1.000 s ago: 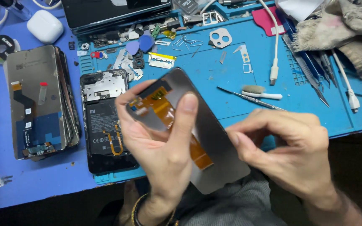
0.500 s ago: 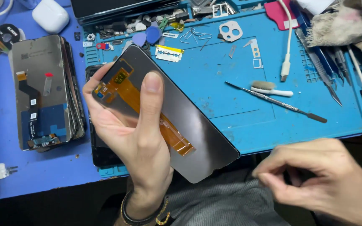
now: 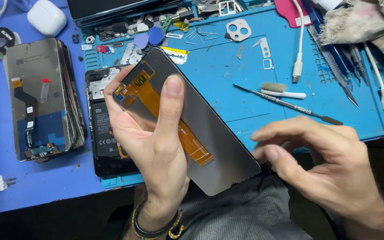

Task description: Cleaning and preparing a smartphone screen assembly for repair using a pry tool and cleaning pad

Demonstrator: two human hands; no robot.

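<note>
- Head view: my left hand [image 3: 150,133] is clamped on the phone display panel [image 3: 201,133], back side up, thumb pressed across its orange flex cable [image 3: 165,115] and fingers wrapped round the far edge. The panel slants from eleven o'clock down to five o'clock, over the near edge of the blue work mat [image 3: 245,89].
- My right hand [image 3: 325,164] hovers at three o'clock of the panel's lower corner, fingers loosely curled and apart, holding nothing I can make out and not touching the panel.
- Under the panel, at nine o'clock, lies the opened phone body [image 3: 105,133]; further at nine o'clock, a stack of spare screens [image 3: 41,98]. At one o'clock lie a metal spudger [image 3: 290,104] and a small brush [image 3: 283,91].
- Risk, as I judge it: my thumb bearing on the cable could crease or tear it, and the one-handed grip could let the thin panel slip and crack against the mat's edge.
</note>
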